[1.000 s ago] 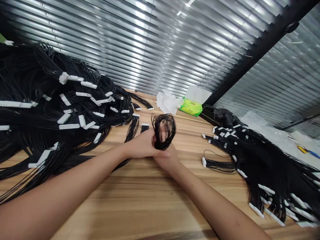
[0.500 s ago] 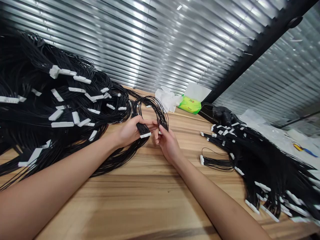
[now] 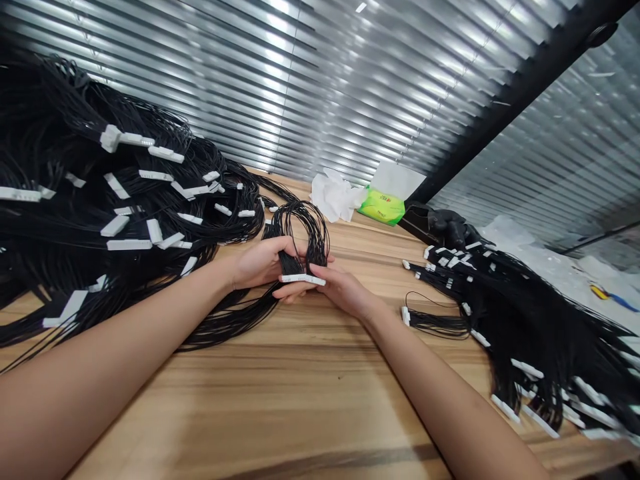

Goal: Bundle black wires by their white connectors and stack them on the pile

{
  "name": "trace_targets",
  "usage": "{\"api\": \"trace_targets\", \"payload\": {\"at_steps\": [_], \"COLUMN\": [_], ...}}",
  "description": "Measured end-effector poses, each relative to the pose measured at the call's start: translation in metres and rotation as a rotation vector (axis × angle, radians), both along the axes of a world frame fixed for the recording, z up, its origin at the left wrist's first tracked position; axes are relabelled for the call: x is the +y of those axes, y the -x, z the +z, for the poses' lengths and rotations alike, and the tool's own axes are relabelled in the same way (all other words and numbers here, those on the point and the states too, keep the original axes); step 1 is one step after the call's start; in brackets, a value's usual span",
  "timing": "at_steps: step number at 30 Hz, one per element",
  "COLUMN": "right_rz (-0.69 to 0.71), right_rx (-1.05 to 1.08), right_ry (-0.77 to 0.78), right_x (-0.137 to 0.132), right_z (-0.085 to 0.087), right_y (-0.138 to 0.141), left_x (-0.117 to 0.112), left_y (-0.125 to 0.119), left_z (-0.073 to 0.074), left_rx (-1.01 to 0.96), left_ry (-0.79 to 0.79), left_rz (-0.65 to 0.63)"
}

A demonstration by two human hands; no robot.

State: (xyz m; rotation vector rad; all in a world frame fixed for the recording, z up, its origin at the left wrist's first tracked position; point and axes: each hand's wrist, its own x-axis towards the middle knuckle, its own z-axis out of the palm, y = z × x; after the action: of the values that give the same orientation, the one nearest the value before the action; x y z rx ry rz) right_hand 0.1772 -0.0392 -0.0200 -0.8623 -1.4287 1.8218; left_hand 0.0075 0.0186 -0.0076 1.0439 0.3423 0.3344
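- Item: black wire harness (image 3: pixel 303 233), held above the bench, many thin insulated wires ending in one white plastic connector (image 3: pixel 303 280). The connector's long, narrow body lies nearly crosswise to the forearms, its right end dipping slightly. The wires rise from it and arch away from the person in a tall, springy loop, while loose lengths (image 3: pixel 235 323) trail toward the lower left.
- Left hand (image 3: pixel 265 263): clenched around the wires just behind the connector, fingers pointing right and curling beneath it.
- Right hand (image 3: pixel 345 291): closed on the connector's right end, fingers reaching in from the right.
- Bench (image 3: pixel 280 407): wood-grain top in warm brown bands, under both forearms.
- Left heap: tangled black wire harnesses (image 3: pixel 100 200) with many white connectors, beside the left hand.
- Right heap: similar harnesses (image 3: pixel 530 333), lying in combed-out strands, well apart from the hands.
- Small harness (image 3: pixel 435 325): short black wires with one white connector, at the right heap's near edge.
- Far edge: crumpled white tissue (image 3: pixel 334 197), lime-green tissue packet (image 3: pixel 381 206), black gloves (image 3: pixel 450 225).
- Backdrop: silver slatted blinds (image 3: pixel 250 87).
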Motion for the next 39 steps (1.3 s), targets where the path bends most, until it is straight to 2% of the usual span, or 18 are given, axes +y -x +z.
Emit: {"api": "trace_targets", "payload": {"at_steps": [5, 11, 18, 24, 29, 35, 39], "right_rz": [-0.046, -0.099, -0.345, -0.570, -0.672, -0.931, -0.995], "right_rx": [0.017, 0.009, 0.053, -0.013, 0.050, 0.041, -0.022], "right_ry": [0.047, 0.000, -0.080, -0.096, -0.116, -0.222, -0.283], "right_x": [-0.002, -0.004, -0.004, -0.013, -0.016, -0.007, -0.006], "right_z": [0.002, 0.000, -0.010, -0.010, -0.010, -0.013, -0.013], "right_y": [-0.001, 0.008, 0.019, 0.032, 0.035, 0.024, 0.022], "left_x": [-0.003, -0.009, -0.007, -0.007, -0.003, 0.006, 0.003], "left_y": [-0.002, -0.007, -0.009, -0.011, -0.017, -0.017, -0.015], "left_z": [0.003, -0.001, 0.002, 0.000, -0.008, -0.010, -0.007], "left_rx": [0.018, 0.001, -0.124, -0.157, -0.117, -0.002, 0.059], "left_ry": [0.011, 0.058, 0.169, 0.147, -0.025, -0.464, -0.609], "left_rz": [-0.015, 0.093, 0.282, 0.287, 0.394, 0.847, 0.908]}}
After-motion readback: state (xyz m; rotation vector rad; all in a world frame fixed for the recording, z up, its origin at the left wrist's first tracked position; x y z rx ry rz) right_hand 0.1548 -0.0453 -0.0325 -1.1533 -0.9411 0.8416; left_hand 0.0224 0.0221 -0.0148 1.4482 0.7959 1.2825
